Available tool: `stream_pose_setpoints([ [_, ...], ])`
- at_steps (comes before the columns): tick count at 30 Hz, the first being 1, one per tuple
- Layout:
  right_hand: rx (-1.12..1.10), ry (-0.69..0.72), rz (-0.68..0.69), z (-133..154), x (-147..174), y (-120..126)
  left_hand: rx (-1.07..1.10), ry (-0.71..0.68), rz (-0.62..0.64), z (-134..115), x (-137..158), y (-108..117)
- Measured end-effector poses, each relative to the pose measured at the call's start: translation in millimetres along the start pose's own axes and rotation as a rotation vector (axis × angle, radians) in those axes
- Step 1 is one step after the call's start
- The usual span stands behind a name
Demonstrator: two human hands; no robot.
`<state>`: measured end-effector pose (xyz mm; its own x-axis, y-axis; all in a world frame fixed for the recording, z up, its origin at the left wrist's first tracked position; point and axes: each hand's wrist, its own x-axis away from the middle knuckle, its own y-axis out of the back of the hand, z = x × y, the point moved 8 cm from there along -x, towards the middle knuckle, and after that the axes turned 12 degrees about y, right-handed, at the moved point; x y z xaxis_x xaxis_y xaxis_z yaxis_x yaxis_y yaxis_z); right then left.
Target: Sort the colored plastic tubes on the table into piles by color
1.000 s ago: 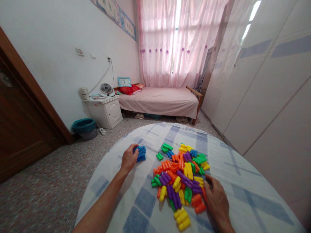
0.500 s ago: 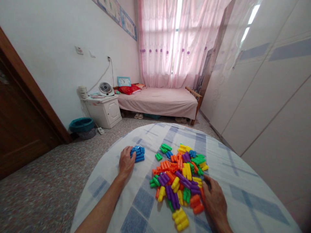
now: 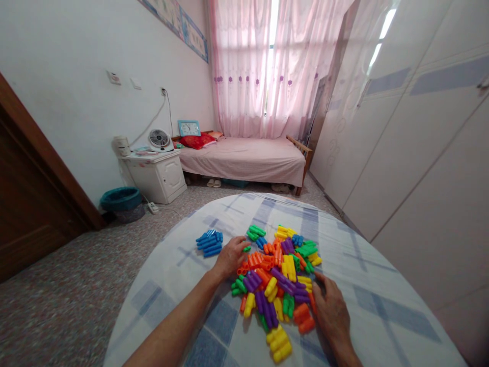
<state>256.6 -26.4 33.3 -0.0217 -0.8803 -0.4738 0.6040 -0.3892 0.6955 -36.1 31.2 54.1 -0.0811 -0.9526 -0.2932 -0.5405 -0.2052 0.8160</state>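
Note:
My left hand [image 3: 230,256] is at the left edge of a mixed pile of plastic tube-shaped building blocks [image 3: 287,278]. Its fingers reach out, apart, over a small green block [image 3: 246,248], which they partly cover; I cannot make out whether they touch it. Left of this hand lies a separate group of blue blocks [image 3: 210,243]. My right hand [image 3: 331,308] rests on the table at the pile's right side, fingers loosely bent and apart, close to an orange block [image 3: 304,318]. The pile holds orange, purple, yellow, green and blue pieces.
The round table [image 3: 382,306] has a blue-and-white checked cloth. Beyond it stand a bed [image 3: 244,158], a white cabinet [image 3: 162,176] with a fan [image 3: 159,138], and a bin [image 3: 122,201]. A wardrobe [image 3: 412,168] lines the right side.
My left hand has left the blue blocks and moved right to the small green block by the pile. The right hand stays beside the pile. The view has shifted slightly.

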Motion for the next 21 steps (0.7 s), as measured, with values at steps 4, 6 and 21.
stream_pose_setpoints([
  [4, -0.002, 0.014, -0.006, -2, 0, -1, 0.011, 0.027, 0.032, 5, -8, -10],
  [6, -0.009, -0.005, -0.008, -5, 0, -3, 0.016, 0.029, 0.054, 5, -10, -10],
  [21, -0.022, -0.045, 0.006, -13, 2, -7, 0.049, 0.157, 0.021, 9, -7, 0],
])
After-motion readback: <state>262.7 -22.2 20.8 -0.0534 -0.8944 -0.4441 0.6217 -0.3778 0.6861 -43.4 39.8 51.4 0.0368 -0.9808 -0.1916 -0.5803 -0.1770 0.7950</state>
